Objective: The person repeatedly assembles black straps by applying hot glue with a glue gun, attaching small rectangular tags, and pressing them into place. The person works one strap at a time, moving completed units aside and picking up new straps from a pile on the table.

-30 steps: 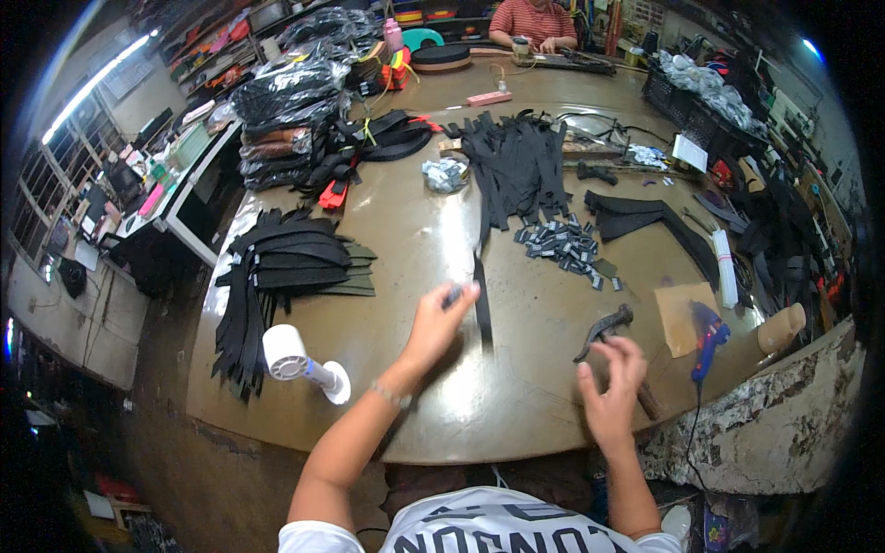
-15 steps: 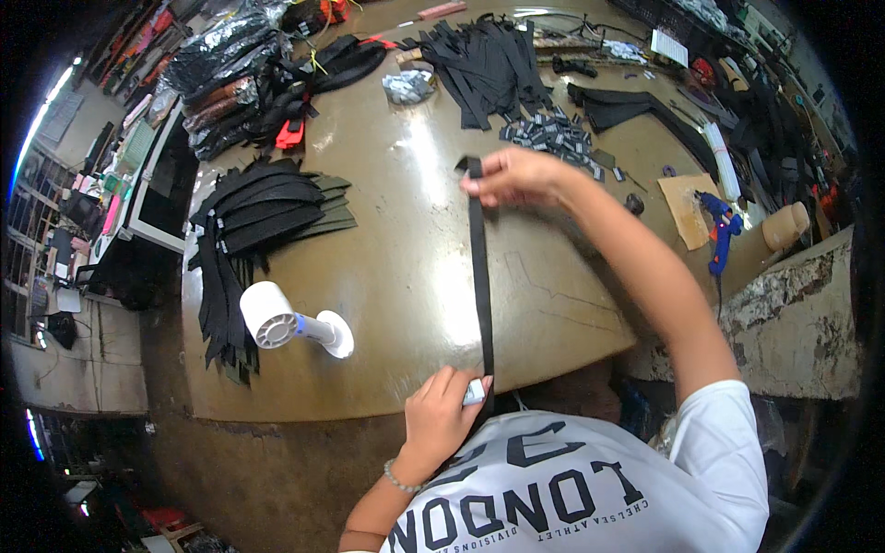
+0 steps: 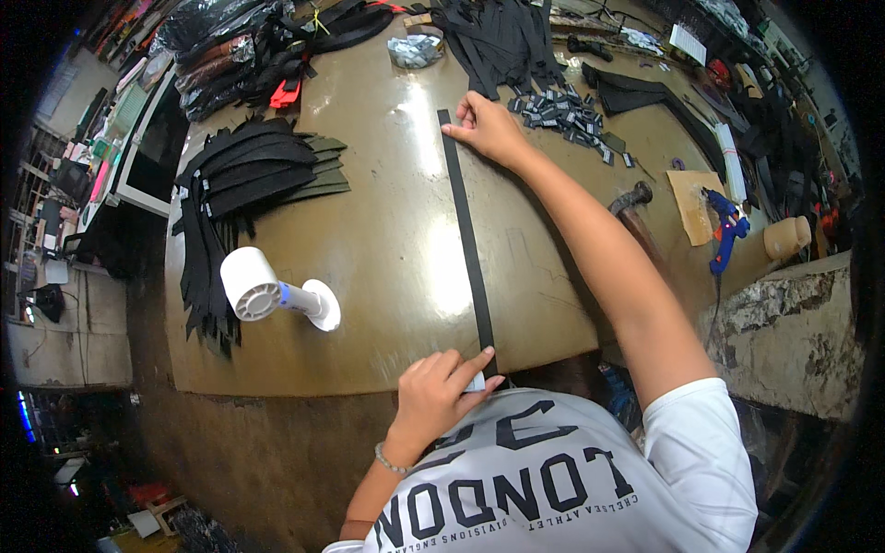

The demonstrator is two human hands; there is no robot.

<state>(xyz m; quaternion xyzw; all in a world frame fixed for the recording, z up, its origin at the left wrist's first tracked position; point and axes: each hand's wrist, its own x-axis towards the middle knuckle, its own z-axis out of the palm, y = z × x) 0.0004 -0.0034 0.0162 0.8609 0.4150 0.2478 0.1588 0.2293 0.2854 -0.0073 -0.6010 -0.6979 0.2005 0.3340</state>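
Note:
A long black webbing strap (image 3: 467, 240) runs straight from the table's front edge toward its far side. At its far end my right hand (image 3: 493, 132) is closed, thumb on the strap and the other fingers curled beside it. My left hand (image 3: 431, 401) grips the near end by the table edge, thumb and forefinger around it. A small pale grey piece (image 3: 475, 382) shows between those fingers, partly hidden. Several small black-and-grey pieces (image 3: 562, 115) lie in a pile beyond my right hand.
A white handheld fan (image 3: 277, 288) stands on the table (image 3: 387, 313), left of the strap. Black strips (image 3: 244, 170) are stacked farther left, others (image 3: 502, 46) at the back. A hammer (image 3: 636, 212) and a blue glue gun (image 3: 728, 226) lie right of my right forearm.
My right hand has moved farther from me and slightly left with the strap's far end. That end, bent over before, now lies straight. My view has shifted, showing the hammer more fully.

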